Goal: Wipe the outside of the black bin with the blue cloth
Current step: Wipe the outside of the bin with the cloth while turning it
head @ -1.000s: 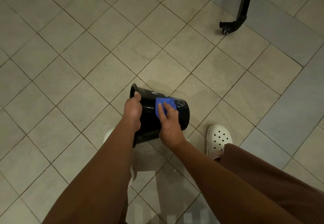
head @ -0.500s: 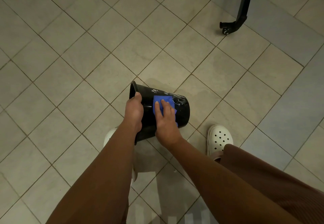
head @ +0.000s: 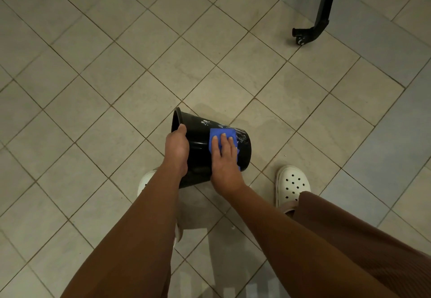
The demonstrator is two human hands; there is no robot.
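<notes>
1. While the left hand [head: 176,145] grips the rim of the glossy black round plastic bin [head: 198,140], thumb hooked over the lip, the bin lies tipped on its side. Its mouth faces left, low over the pale square-tiled floor [head: 163,64] between two white perforated clogs [head: 292,185]. Whether it touches the tiles cannot be told.
2. The right hand [head: 225,157] lies flat, fingers straight and together, pressing the folded blue cloth [head: 219,131] against the bin's upper wall near its base.
3. Pale wet flecks [head: 205,122] show on the wall just beyond the cloth, toward the rim and at the base edge. They probably mark surface not yet wiped.
4. Good practice: keep the palm flat so the whole fold bears evenly, and draw overlapping strokes from base to rim.
5. The rim grip should turn the bin a little after each pass, bringing the hidden underside up.
6. Risk: a slick, wet wall may slip in the left hand, so a firm hold is advised.
7. At upper right, a black castored frame leg [head: 319,17] stands well apart.
</notes>
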